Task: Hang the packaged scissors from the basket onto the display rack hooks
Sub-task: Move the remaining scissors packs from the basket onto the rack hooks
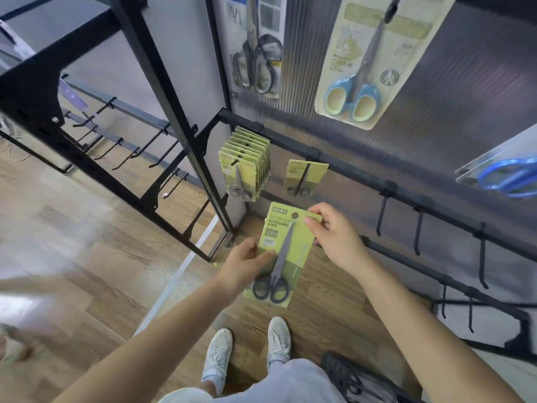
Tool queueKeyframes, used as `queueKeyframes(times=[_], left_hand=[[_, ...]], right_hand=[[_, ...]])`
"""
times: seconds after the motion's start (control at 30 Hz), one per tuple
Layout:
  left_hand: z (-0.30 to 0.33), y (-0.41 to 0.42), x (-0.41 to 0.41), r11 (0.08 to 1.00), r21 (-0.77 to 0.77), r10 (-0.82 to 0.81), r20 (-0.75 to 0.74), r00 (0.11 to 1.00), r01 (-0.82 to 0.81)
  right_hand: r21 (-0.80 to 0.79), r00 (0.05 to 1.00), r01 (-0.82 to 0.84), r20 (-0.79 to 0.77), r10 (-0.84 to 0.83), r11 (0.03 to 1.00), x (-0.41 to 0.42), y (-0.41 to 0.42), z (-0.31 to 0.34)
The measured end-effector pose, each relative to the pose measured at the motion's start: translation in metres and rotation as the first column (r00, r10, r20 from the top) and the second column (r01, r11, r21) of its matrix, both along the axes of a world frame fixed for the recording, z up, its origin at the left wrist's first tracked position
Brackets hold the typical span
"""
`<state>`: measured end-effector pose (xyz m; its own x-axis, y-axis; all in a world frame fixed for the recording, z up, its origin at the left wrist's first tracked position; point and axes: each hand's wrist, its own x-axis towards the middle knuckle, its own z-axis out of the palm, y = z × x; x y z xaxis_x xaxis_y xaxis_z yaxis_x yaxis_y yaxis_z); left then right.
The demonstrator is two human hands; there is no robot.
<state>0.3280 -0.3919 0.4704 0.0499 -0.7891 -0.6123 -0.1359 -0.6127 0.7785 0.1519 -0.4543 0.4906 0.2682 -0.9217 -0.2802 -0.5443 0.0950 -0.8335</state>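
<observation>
A green scissors pack sits mid-air at centre, hang-hole uppermost. The left hand pinches its 9 o'clock edge; the right hand pinches its 1 o'clock corner. At 12 o'clock a rack hook carries one pack; empty hooks stand at 3 o'clock, the basket at 5.

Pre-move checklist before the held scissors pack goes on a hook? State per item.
1. Left hand has a grip on the held pack at its left edge: ok.
2. Right hand pinches the pack's top right corner: ok.
3. Hang hole uncovered by fingers: ok.
4. Target hook has room, only a few packs on it: ok.
5. Neighbouring hook's stack looks full, so avoid it: ok.
6. Hole lined up with the hook tip: not ok, the pack sits below and in front of it.
</observation>
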Motion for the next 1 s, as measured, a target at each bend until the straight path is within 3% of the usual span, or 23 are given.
queueKeyframes(times=[0.2,0.53,0.83,1.0], left_hand=[[-0.027,0.01,0.01,0.997,0.038,0.063,0.007,0.998,-0.063],[-0.047,-0.02,0.008,0.993,0.015,0.111,0.172,0.979,-0.115],[-0.065,-0.037,0.0,0.989,0.013,0.144,0.171,0.975,-0.148],[-0.073,-0.043,-0.008,0.977,-0.025,0.214,0.144,0.966,-0.212]], right_hand=[[-0.019,0.999,0.011,-0.035,-0.012,1.0,0.002,-0.009,-0.003],[-0.049,0.99,0.069,-0.118,-0.074,0.996,0.011,-0.044,-0.027],[-0.089,0.989,0.064,-0.128,-0.075,0.994,0.008,-0.052,-0.043],[-0.185,0.979,0.064,-0.176,-0.098,0.981,0.002,-0.054,-0.04]])
